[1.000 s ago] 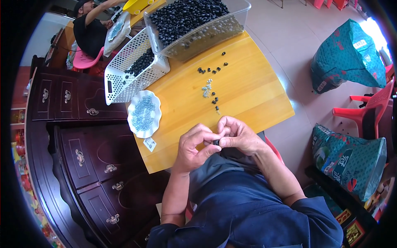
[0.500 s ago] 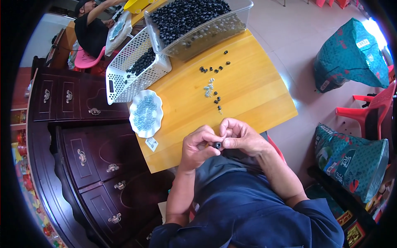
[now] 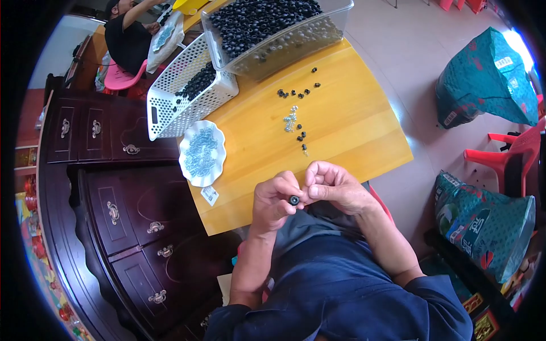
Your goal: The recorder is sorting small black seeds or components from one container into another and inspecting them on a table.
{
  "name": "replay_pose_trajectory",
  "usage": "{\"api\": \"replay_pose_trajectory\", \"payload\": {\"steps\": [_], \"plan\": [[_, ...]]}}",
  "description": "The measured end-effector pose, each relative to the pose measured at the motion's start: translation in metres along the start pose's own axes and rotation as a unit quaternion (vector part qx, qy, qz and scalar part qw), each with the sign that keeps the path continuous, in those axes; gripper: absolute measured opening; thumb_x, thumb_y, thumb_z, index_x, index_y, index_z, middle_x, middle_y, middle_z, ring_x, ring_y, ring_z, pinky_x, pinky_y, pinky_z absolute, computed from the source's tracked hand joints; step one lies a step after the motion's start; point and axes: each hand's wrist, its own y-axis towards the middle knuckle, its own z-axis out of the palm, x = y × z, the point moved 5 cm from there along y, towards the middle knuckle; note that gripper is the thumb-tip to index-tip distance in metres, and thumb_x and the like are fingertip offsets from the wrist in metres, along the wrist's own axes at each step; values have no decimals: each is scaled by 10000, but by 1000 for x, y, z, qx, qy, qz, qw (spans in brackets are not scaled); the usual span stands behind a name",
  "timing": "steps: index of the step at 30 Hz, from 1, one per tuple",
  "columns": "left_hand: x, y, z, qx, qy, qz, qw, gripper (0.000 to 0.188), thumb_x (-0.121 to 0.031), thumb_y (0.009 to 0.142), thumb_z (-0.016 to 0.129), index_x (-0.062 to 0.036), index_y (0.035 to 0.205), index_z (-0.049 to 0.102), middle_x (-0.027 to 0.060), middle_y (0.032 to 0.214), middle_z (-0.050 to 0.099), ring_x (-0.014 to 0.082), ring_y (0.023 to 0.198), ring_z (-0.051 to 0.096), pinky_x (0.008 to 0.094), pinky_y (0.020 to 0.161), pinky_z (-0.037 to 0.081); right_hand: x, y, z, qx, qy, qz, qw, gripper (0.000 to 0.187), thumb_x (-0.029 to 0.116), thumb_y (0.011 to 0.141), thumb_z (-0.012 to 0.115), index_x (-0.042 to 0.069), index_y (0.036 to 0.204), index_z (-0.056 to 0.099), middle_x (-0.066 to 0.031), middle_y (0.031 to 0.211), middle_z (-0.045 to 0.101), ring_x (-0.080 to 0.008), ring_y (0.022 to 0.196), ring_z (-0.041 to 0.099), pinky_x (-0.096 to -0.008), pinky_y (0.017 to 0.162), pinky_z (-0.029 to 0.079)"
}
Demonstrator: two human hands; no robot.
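Between the thumb and fingers of my left hand is a small black ring-shaped cap, its round opening facing up. My right hand meets it there, thumb and forefinger pinched together beside the cap; whatever they hold is too small to make out. Both hands are just over the near edge of the yellow wooden table. Beyond them lie several loose black caps and a small heap of clear pieces. To the left stands a white scalloped dish of small clear bluish pieces.
A clear plastic bin full of black caps and a white perforated basket stand at the table's far side. Dark drawers flank the left. Green sacks and a red chair are on the right. Another person sits far left.
The black cap in my left hand has tilted and shifted slightly left. My right fingertips have drawn a little nearer to it. The whole view has shifted slightly.
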Motion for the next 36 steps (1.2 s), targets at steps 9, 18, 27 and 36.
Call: {"api": "replay_pose_trajectory", "payload": {"steps": [9, 18, 27, 36], "plan": [[-4, 1, -12, -33, 165, 35, 985, 238, -141, 775, 852, -16, 928, 718, 26, 794, 585, 102, 690, 529, 227, 627, 410, -13, 0, -3, -1, 7, 40, 999, 274, 216, 946, 691, -4, 1106, 662, -89, 974, 719, -141, 867, 686, -267, 812, 548], [-17, 11, 6, 4, 358, 52, 932, 263, -45, 760, 819, 21, 995, 722, 27, 798, 571, 117, 724, 537, 238, 671, 425, -20, 1, -17, -33, 18, 28, 999, 309, 241, 916, 728, -5, 1100, 700, -101, 1039, 720, -126, 875, 655, -260, 800, 509], [-21, 12, 12, -12, 400, 65, 914, 188, -23, 841, 740, 35, 1015, 696, 33, 834, 569, 113, 747, 548, 233, 674, 434, -19, 3, -24, -56, 15, 11, 998, 278, 240, 923, 720, 11, 1081, 711, -44, 912, 696, -107, 813, 620, -253, 780, 506], [-26, 7, 18, -87, 478, 113, 867, 129, 13, 851, 716, 0, 976, 686, 58, 791, 606, 143, 674, 577, 252, 626, 468, -12, 3, -21, -112, -36, -13, 993, 228, 200, 923, 719, 22, 1066, 706, -35, 941, 695, -113, 859, 622, -268, 805, 507]]}}
